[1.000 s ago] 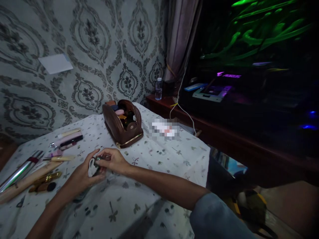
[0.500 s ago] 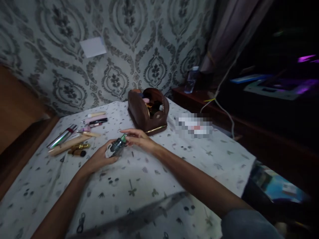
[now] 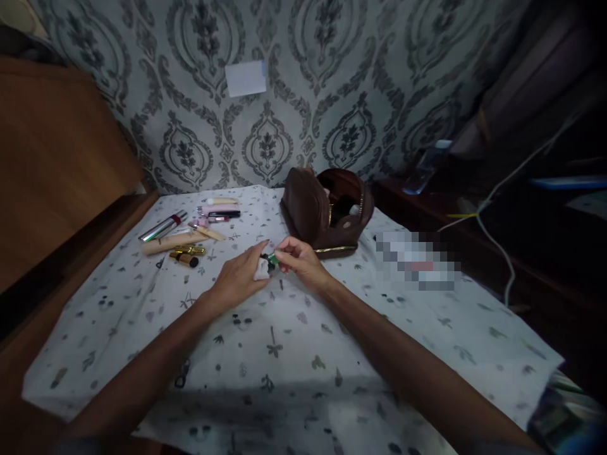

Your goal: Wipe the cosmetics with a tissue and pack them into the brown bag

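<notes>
My left hand (image 3: pixel 240 276) is wrapped round a small dark bottle (image 3: pixel 265 268) with a white label, mostly hidden by the fingers. The fingers of my right hand (image 3: pixel 302 261) pinch the bottle's green top (image 3: pixel 273 258). Behind my right hand sits an open brown bag (image 3: pixel 308 215) with a gold zip and items inside. To the left on the patterned white cloth (image 3: pixel 294 354) lie several cosmetics: a beige tube (image 3: pixel 174 242), a silver tube (image 3: pixel 164 226), a gold tube (image 3: pixel 190 250), a brown one with a black end (image 3: pixel 184 259) and a black pen (image 3: pixel 225 214).
A blurred-out object (image 3: pixel 417 260) lies on the cloth at the right. Beyond it are a clear bottle (image 3: pixel 427 167) on a dark ledge and a white cable (image 3: pixel 507 259). A wooden panel (image 3: pixel 57 151) stands at the left; a patterned wall rises behind.
The view has turned left, so things appear further right. The fingers of my right hand have closed on the green top, and my left hand now covers more of the bottle.
</notes>
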Motion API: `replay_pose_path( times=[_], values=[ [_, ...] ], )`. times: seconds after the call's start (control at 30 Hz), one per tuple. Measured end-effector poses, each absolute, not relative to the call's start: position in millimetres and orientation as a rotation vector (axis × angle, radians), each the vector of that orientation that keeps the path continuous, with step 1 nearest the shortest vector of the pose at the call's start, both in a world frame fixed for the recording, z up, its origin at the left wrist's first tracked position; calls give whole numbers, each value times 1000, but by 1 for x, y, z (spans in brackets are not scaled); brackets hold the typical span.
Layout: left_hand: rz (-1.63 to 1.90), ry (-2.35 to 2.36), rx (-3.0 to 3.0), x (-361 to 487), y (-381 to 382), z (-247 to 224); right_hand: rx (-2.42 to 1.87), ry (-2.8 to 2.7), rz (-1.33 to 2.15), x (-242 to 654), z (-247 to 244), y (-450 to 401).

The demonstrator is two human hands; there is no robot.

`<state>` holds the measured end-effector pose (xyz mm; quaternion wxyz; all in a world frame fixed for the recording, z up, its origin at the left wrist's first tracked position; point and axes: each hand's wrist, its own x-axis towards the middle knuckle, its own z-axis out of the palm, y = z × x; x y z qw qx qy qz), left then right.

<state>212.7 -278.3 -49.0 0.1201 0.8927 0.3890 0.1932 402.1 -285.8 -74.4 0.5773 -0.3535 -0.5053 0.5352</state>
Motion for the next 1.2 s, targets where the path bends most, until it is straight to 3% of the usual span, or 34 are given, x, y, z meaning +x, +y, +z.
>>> replay_pose_path(
  times=[0.37,0.57,0.93,1.2],
  values=[
    [359,1184,2624,202,-265,-50,-841,-1005,1377,401,-73,-286],
    [479,1042,2490,182,-256,-52,-795,-984,1447,407,-71,-286],
    [489,1152,2903,218,-269,-51,-918,-1162,1254,399,-66,-291],
    [500,1155,2832,210,-254,-57,-1014,-1077,1202,395,-67,-292]
  ],
)
